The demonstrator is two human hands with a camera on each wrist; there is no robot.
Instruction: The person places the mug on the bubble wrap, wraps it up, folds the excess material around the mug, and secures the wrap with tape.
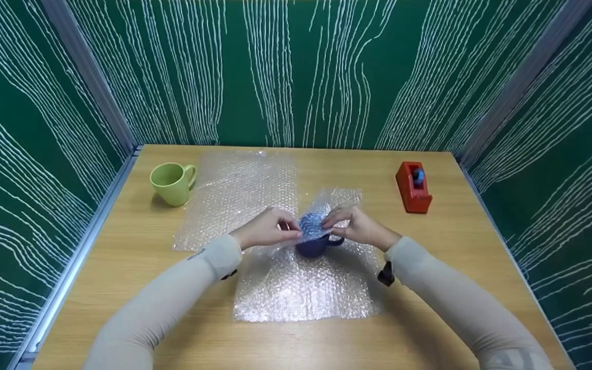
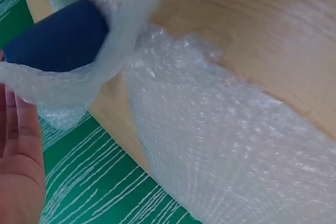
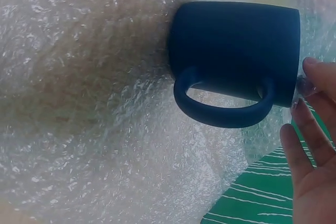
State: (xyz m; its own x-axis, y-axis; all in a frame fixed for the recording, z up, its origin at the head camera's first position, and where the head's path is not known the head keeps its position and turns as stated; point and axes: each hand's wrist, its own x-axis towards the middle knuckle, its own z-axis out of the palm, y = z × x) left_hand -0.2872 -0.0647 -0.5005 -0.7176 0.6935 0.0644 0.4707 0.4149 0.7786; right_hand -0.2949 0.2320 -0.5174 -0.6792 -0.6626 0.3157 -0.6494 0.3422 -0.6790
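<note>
A dark blue mug [image 1: 311, 250] stands upright on a bubble wrap sheet [image 1: 303, 295], its handle [image 3: 226, 116] toward my right hand. The far end of that sheet is drawn up and folded over the mug's mouth. My left hand [image 1: 273, 226] pinches the folded edge on the mug's left side. Thumb and fingers of my right hand [image 1: 356, 225] pinch the wrap beside the rim, above the handle. In the left wrist view, the raised wrap [image 2: 113, 51] curves around the mug's side and hides part of it.
Another bubble wrap sheet [image 1: 242, 192] lies flat at the back left, partly behind my left hand. Beyond its left edge stands a light green mug [image 1: 170, 184]. A red tape dispenser [image 1: 413, 190] sits at the back right. Green walls [image 1: 321, 72] border the wooden table [image 1: 198, 329].
</note>
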